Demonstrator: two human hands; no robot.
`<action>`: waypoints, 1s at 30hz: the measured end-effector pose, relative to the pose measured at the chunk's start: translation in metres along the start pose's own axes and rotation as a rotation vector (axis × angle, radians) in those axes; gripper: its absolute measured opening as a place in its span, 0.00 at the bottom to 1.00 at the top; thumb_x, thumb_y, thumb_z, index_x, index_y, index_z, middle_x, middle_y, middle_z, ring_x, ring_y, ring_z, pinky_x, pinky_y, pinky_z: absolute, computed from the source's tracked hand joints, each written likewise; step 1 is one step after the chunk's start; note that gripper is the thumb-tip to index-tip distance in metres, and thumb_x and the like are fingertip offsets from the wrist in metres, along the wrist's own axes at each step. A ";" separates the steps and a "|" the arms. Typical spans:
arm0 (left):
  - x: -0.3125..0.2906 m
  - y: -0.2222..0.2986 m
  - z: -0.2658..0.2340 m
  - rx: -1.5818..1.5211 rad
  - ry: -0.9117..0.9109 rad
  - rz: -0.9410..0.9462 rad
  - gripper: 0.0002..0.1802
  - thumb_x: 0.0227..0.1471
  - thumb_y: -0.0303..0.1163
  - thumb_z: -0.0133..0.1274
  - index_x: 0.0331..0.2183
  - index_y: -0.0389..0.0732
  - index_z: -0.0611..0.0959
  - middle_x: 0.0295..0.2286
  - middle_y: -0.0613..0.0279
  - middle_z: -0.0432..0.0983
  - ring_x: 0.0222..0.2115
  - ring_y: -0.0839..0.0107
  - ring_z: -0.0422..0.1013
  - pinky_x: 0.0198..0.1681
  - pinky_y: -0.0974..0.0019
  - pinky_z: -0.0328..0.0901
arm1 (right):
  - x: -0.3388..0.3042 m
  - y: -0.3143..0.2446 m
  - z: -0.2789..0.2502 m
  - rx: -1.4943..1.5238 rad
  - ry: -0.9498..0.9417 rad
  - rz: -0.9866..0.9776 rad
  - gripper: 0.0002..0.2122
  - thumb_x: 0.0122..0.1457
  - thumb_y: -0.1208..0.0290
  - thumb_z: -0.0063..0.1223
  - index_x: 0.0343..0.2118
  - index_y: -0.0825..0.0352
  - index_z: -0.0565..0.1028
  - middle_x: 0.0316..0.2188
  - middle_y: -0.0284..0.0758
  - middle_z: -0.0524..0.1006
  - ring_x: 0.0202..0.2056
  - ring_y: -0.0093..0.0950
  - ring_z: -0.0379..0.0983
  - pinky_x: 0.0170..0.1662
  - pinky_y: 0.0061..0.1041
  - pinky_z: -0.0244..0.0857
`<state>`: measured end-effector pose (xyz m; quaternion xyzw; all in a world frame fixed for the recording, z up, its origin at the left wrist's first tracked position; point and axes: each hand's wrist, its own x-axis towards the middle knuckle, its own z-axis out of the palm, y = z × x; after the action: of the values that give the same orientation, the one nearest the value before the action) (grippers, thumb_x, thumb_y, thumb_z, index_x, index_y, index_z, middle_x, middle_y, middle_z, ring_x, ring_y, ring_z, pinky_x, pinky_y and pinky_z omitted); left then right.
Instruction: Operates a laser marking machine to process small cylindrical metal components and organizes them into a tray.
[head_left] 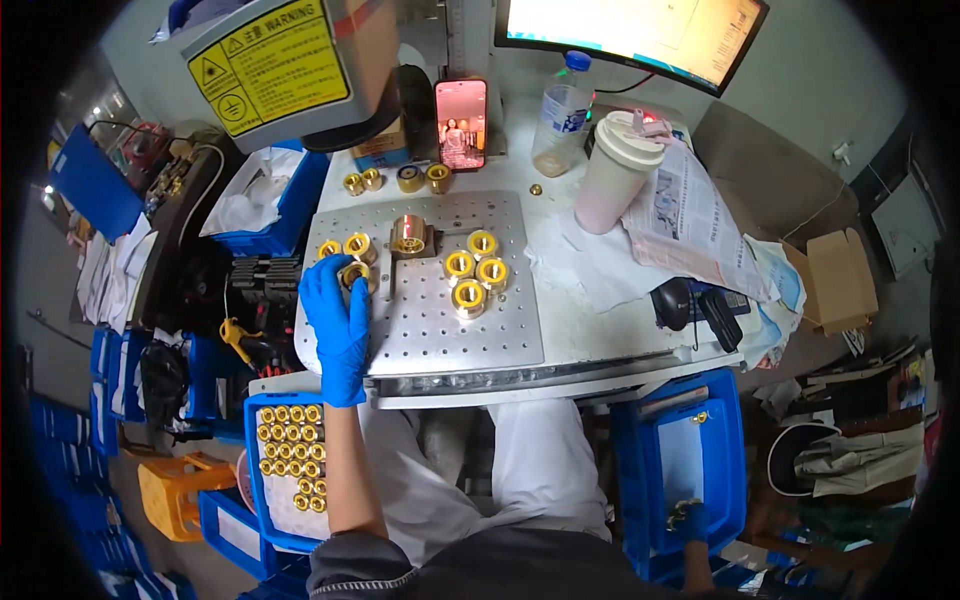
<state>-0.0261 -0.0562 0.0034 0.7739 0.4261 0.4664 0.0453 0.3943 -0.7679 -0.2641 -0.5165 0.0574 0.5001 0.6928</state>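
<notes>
My left hand [340,325], in a blue glove, has its fingers closed around a short brass fitting [355,275] at the left of the perforated metal plate [440,345]. Just beyond it stand two more brass fittings [358,246]. Another brass piece [408,236] lies on its side in a fixture at the plate's middle. To its right is a cluster of several brass fittings [468,297]. My right hand [688,520] is low in the blue bin [735,455] on the right, its fingers drawn in around brass-coloured glints too dark to make out. One small fitting [700,418] lies farther up that bin.
Rows of brass fittings [292,440] fill part of a blue bin at lower left. A laser-type machine head with a yellow label [270,65] overhangs the plate. Behind stand a phone [461,125], a bottle [560,125] and a cup [615,175]. A monitor [640,35] is at the back.
</notes>
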 end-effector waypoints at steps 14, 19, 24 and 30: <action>-0.002 0.000 -0.006 -0.008 0.019 0.002 0.16 0.51 0.31 0.55 0.42 0.37 0.75 0.41 0.50 0.69 0.44 0.51 0.63 0.50 0.54 0.57 | 0.025 -0.167 0.590 -1.626 -0.528 -0.967 0.20 0.41 0.77 0.65 0.41 0.63 0.77 0.49 0.45 0.70 0.50 0.43 0.69 0.53 0.33 0.64; -0.001 -0.002 -0.011 -0.017 0.040 -0.015 0.16 0.50 0.32 0.55 0.42 0.38 0.75 0.40 0.50 0.69 0.43 0.51 0.63 0.49 0.54 0.57 | 0.090 -0.125 0.666 -1.764 -0.878 -1.075 0.15 0.40 0.71 0.62 0.35 0.64 0.79 0.38 0.42 0.74 0.40 0.43 0.71 0.45 0.34 0.67; -0.003 -0.001 -0.009 -0.031 0.023 -0.001 0.17 0.50 0.32 0.55 0.43 0.38 0.74 0.39 0.49 0.69 0.42 0.51 0.63 0.48 0.53 0.57 | 0.104 -0.103 0.683 -1.930 -0.765 -0.986 0.13 0.38 0.70 0.61 0.31 0.65 0.78 0.33 0.42 0.73 0.36 0.42 0.70 0.41 0.36 0.66; -0.002 -0.005 -0.008 -0.029 0.031 0.010 0.17 0.50 0.32 0.55 0.42 0.38 0.74 0.40 0.50 0.70 0.43 0.51 0.63 0.49 0.54 0.56 | 0.104 -0.089 0.685 -1.888 -0.670 -0.967 0.13 0.38 0.70 0.62 0.30 0.65 0.77 0.34 0.42 0.73 0.36 0.42 0.71 0.41 0.35 0.67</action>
<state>-0.0358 -0.0575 0.0040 0.7680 0.4159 0.4847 0.0475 0.2134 -0.1700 0.0474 -0.6432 -0.7435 0.1347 0.1242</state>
